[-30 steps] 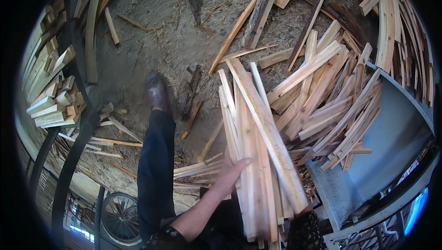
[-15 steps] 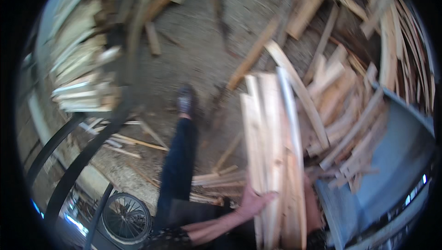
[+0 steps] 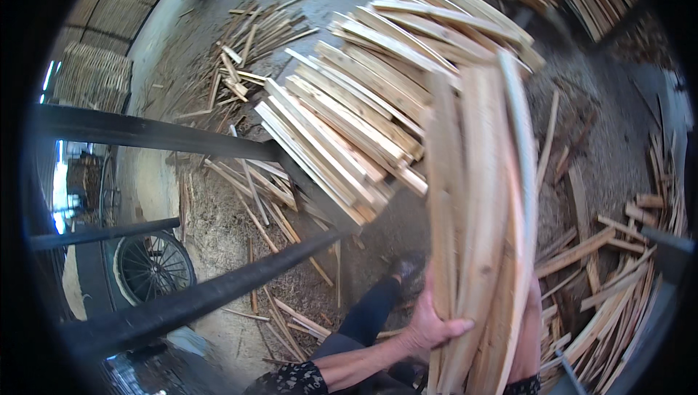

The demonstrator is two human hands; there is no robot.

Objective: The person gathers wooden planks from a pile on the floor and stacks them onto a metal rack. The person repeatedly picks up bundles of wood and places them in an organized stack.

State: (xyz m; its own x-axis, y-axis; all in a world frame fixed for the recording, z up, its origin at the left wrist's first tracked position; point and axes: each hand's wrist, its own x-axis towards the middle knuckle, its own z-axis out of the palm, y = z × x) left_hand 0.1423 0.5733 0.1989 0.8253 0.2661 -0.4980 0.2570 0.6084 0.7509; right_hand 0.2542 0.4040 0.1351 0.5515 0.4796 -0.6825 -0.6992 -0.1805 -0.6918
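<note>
Pale wood stood right of centre in the frame: a bundle of long strips (image 3: 476, 198). My left hand (image 3: 435, 326) was wrapped on its left edge, thumb across the front; my right hand (image 3: 532, 322) lay along the opposite side, fingers hidden, closure uncertain. I judged the bundle stiff, heavy, prone to slide apart, best squeezed mid-length from both sides.
</note>
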